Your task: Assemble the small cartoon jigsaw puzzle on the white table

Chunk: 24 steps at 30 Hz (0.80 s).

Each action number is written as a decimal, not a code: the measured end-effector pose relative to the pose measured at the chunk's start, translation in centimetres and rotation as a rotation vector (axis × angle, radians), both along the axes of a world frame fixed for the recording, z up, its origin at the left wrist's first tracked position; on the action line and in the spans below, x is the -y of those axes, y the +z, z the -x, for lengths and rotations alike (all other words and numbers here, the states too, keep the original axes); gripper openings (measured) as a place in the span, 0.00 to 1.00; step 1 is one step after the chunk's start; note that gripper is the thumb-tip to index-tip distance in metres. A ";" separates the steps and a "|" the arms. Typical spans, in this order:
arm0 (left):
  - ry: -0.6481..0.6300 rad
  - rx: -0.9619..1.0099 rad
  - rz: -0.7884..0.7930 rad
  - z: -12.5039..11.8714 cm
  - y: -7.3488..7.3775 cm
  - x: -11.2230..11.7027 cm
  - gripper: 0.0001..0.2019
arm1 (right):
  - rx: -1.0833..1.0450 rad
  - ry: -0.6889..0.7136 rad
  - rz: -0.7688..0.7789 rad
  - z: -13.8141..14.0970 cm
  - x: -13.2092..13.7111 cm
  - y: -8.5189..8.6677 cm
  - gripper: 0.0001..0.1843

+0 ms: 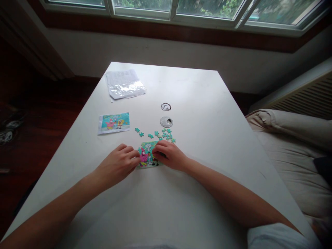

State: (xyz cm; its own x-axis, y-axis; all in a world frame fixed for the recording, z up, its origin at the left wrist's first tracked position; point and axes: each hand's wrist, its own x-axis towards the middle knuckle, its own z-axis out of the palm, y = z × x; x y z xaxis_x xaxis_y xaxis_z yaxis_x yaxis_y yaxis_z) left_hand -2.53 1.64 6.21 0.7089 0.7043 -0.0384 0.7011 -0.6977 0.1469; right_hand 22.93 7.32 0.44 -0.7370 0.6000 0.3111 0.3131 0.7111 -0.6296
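Observation:
A small, partly built cartoon jigsaw puzzle (147, 154) lies on the white table (202, 103). My left hand (119, 165) rests at the puzzle's left edge, fingers curled and pressed against it. My right hand (168, 154) lies on the puzzle's right part, fingers bent and pinched down on the pieces there. Whether a loose piece sits under those fingers is hidden. Several loose teal pieces (160, 134) are scattered just beyond the puzzle.
A printed reference picture (114, 122) lies to the left of the loose pieces. A crumpled clear plastic bag on paper (124, 84) sits farther back. A round cable hole (165, 107) and its cap (166, 121) are mid-table. A cushioned seat (293, 152) stands at the right.

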 end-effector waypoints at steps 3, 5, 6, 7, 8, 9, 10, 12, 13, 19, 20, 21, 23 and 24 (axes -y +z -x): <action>-0.044 -0.046 -0.018 0.1 0.7 0.8 0.06 | 0.002 0.000 0.001 0.0 0.0 -0.1 0.06; -0.017 -0.073 -0.019 0.2 0.8 1.3 0.06 | 0.005 -0.001 0.007 0.0 0.0 -0.2 0.06; -0.004 -0.081 -0.013 0.2 0.7 1.5 0.07 | 0.007 -0.003 0.007 0.0 0.0 -0.2 0.06; 0.008 -0.087 -0.003 0.2 0.7 1.7 0.08 | 0.012 -0.004 0.007 -0.1 0.0 -0.2 0.07; 0.017 -0.090 0.008 0.1 0.6 1.9 0.10 | 0.016 -0.005 0.007 -0.1 -0.1 -0.3 0.07; 0.025 -0.095 0.019 0.0 0.6 2.1 0.11 | 0.020 -0.003 0.007 -0.1 -0.1 -0.3 0.07; 0.034 -0.098 0.028 -0.1 0.5 2.2 0.13 | 0.024 -0.003 0.008 -0.1 -0.1 -0.3 0.07; 0.049 -0.106 0.043 -0.4 0.5 2.5 0.14 | 0.032 -0.004 0.012 -0.1 -0.1 -0.2 0.07; 0.055 -0.112 0.050 -0.6 0.4 2.6 0.15 | 0.034 -0.006 0.012 -0.1 -0.1 -0.2 0.07; 0.073 -0.167 0.065 -1.2 0.4 3.1 0.15 | 0.039 -0.019 0.002 0.0 0.2 -0.1 0.07; 0.072 -0.170 0.069 -1.2 0.4 3.1 0.16 | 0.033 -0.022 0.003 0.0 0.2 -0.1 0.07; 0.067 -0.170 0.076 -1.3 0.4 3.2 0.16 | 0.023 -0.034 0.003 -0.1 0.2 -0.1 0.07; 0.052 -0.166 0.089 -1.3 0.3 3.3 0.18 | -0.010 -0.095 -0.010 -0.3 -0.1 -0.2 0.07; 0.043 -0.164 0.092 -1.3 0.2 3.3 0.19 | -0.027 -0.147 -0.022 -0.5 -0.3 -0.1 0.07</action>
State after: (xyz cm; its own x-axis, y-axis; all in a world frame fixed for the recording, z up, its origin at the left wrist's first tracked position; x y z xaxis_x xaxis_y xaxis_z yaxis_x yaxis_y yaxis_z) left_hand -1.18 -1.69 6.45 0.6569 0.7221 -0.2170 0.7500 -0.6553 0.0898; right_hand 23.39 7.67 0.29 -0.6332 0.6934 0.3438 0.3978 0.6726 -0.6239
